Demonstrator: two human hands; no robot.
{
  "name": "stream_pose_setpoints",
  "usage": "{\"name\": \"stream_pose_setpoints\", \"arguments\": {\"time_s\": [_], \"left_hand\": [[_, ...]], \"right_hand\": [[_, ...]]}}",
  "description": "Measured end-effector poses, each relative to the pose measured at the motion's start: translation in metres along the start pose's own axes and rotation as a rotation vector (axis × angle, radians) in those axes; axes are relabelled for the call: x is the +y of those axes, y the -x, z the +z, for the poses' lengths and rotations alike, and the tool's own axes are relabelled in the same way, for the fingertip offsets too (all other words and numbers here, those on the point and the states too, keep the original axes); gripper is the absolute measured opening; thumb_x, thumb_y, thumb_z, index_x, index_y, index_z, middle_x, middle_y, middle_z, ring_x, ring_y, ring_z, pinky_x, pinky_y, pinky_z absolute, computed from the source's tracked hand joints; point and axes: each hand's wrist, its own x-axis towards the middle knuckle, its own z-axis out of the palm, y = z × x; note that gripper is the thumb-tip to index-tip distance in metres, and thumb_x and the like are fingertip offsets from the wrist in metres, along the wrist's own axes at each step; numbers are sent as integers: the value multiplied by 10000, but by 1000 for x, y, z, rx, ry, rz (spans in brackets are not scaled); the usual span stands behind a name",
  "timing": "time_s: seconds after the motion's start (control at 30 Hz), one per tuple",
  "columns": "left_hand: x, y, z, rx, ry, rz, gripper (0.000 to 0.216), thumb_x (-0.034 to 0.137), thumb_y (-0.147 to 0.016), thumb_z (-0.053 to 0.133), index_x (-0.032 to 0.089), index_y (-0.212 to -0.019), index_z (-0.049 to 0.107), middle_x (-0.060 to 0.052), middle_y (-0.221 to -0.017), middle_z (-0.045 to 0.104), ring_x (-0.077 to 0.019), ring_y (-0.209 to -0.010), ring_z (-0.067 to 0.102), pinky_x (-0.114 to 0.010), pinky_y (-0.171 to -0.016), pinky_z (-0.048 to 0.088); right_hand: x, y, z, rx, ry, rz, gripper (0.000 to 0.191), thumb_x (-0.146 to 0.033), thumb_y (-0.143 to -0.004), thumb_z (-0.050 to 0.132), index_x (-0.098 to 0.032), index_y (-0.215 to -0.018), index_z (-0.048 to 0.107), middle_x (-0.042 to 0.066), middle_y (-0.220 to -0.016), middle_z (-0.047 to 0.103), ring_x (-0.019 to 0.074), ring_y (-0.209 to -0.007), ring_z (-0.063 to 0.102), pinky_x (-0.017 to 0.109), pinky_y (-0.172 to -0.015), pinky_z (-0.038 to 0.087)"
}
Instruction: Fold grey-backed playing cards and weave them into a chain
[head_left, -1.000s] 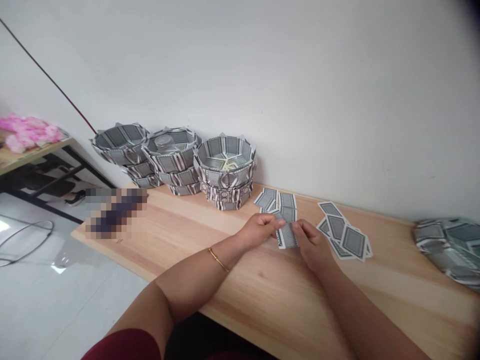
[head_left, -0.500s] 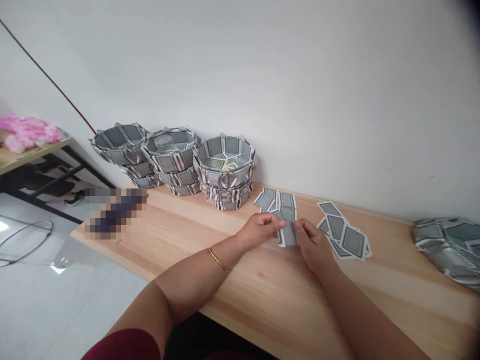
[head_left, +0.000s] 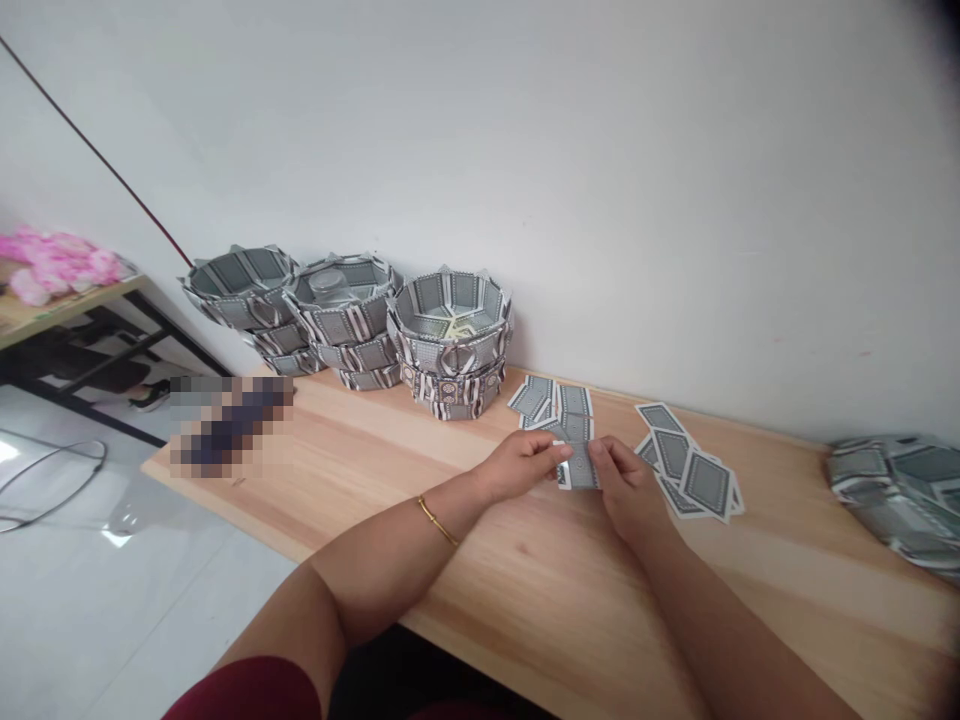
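Observation:
A grey-backed playing card (head_left: 581,470) with a white border is held up between both hands over the table. My left hand (head_left: 529,462) pinches its left side, where the edge looks folded. My right hand (head_left: 621,472) grips the right side between thumb and fingers. Just behind the hands lie several loose cards (head_left: 536,397) of the same pattern. To the right of my right hand, another spread of playing cards (head_left: 705,482) lies overlapping, backs up. Whether more than one card is in my hands I cannot tell.
Stacked bowls woven from folded cards (head_left: 454,350) stand along the wall, with two more stacks (head_left: 345,320) (head_left: 244,290) to their left. A card-made piece (head_left: 900,500) sits at the far right of the wooden table (head_left: 480,560). Pink flowers (head_left: 60,262) lie on another table.
The left edge of the held card has turned and now shows more white. My hands have shifted only slightly; the bowls and loose cards have stayed put.

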Motion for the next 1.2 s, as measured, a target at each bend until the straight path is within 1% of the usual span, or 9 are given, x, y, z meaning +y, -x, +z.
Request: {"name": "stream_pose_setpoints", "arguments": {"time_s": [0.2,0.4,0.63,0.8,0.93,1.07,1.2], "left_hand": [[-3,-2,0,-47,50,13,428,544,-749,531,137,-632,468,17,-600,469,-82,-583,407,-203,-554,329],[-6,-1,-1,-58,48,11,412,529,-710,597,130,-660,504,27,-609,454,-72,-568,380,-198,-545,315],[-9,-2,-1,-69,38,11,402,515,-695,622,125,-679,525,29,-606,442,-73,-566,376,-200,-535,308],[-7,-2,-1,-65,17,4,423,539,-701,599,125,-670,513,33,-599,424,-71,-562,365,-194,-524,302],[-6,-2,0,-63,17,11,435,556,-730,550,129,-667,499,26,-609,448,-75,-576,388,-195,-541,323],[-5,-2,1,-24,25,-8,452,568,-768,488,139,-626,462,33,-587,442,-72,-565,386,-194,-542,318],[-7,-2,2,3,38,-38,482,593,-779,453,139,-617,468,30,-580,461,-77,-570,411,-200,-558,333]], "right_hand": [[-1,1,-1,12,8,1,369,-481,-862,438,-200,-624,453,-48,-547,375,116,-536,370,229,-501,308],[0,0,-1,-3,-14,9,361,-484,-859,443,-200,-637,458,-48,-558,377,117,-540,364,230,-504,305],[-2,0,-1,2,19,2,367,-475,-866,438,-193,-631,462,-41,-560,384,115,-549,367,230,-505,306],[-2,0,-1,0,11,4,370,-481,-865,433,-196,-629,448,-48,-556,367,113,-547,363,228,-509,305],[-1,0,-1,-10,17,10,375,-486,-866,427,-199,-626,438,-50,-548,365,114,-544,369,227,-508,306],[0,0,0,-14,20,8,368,-478,-868,431,-201,-625,430,-51,-550,363,115,-545,369,227,-513,308],[3,0,0,-35,11,5,347,-464,-872,433,-200,-648,447,-45,-571,393,119,-565,386,229,-527,319]]}}
